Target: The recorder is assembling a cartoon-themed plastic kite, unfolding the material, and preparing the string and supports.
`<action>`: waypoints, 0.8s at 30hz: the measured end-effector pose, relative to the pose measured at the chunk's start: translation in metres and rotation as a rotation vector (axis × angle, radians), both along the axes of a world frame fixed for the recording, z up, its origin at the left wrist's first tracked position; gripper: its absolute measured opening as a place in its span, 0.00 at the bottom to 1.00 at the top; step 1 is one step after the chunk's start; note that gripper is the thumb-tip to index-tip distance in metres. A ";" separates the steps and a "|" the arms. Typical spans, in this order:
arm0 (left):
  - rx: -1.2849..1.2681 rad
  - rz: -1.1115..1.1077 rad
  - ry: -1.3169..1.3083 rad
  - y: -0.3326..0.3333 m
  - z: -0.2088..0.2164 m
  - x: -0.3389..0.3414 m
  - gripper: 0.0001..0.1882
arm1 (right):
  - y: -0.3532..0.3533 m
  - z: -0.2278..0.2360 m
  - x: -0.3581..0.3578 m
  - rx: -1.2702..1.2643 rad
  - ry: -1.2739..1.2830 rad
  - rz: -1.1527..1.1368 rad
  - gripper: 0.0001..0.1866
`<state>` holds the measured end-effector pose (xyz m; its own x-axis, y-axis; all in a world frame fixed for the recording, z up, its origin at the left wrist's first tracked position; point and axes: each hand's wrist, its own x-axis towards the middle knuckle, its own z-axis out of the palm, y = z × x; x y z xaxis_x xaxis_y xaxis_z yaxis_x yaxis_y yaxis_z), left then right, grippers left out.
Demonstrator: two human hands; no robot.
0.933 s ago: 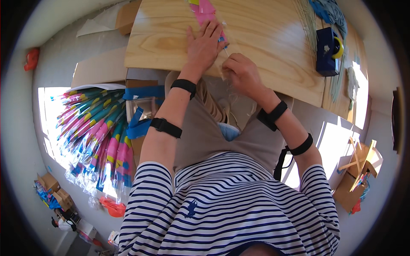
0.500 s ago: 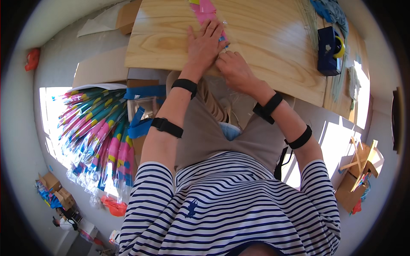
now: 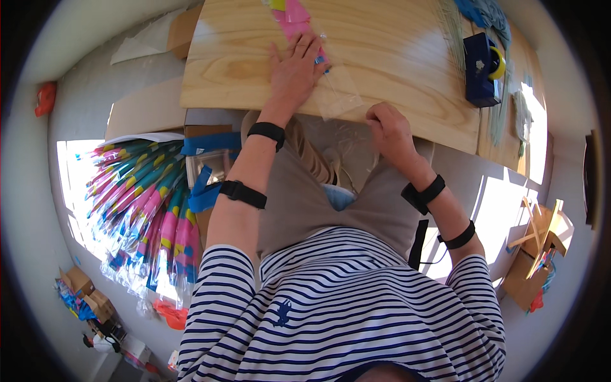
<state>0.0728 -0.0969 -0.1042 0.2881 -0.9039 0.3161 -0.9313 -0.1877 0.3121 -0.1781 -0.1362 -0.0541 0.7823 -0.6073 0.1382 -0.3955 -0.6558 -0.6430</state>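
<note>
1 wooden table (image 3: 394, 63) across the top, biggest item. 1 person, striped top (image 3: 350, 299), sitting at its near edge. At person's L: 1 fan of wrapped pcs (image 3: 137, 204), pink/teal/yellow in clear wrap, too overlapped to count. On table's R part, 1 tape dispenser (image 3: 480, 70), dk blue w/ 1 yellow roll (image 3: 498, 63); thin pale-green sticks (image 3: 450, 32) in 2 bunches near it, indiv. sticks too fine to count.

2 hands. L hand (image 3: 296, 73): flat, palm down, fingers a bit apart, on the pink pc. R hand (image 3: 389, 124): fingers curled in, at table's near edge, just beside a corner of the film; can't tell if it grips anything.

1 pink pc (image 3: 293, 24) on table, L of centre, partly under L hand; yellow-green at far end, a bit of blue at near end. 1 clear film (image 3: 337, 92) from that near end, reaching approx. table edge. 4 blk straps (image 3: 243, 194), 2 per forearm.
</note>
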 end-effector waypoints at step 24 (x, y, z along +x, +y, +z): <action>-0.013 -0.002 -0.020 0.001 -0.006 0.003 0.29 | -0.016 0.018 0.021 -0.376 -0.005 0.302 0.07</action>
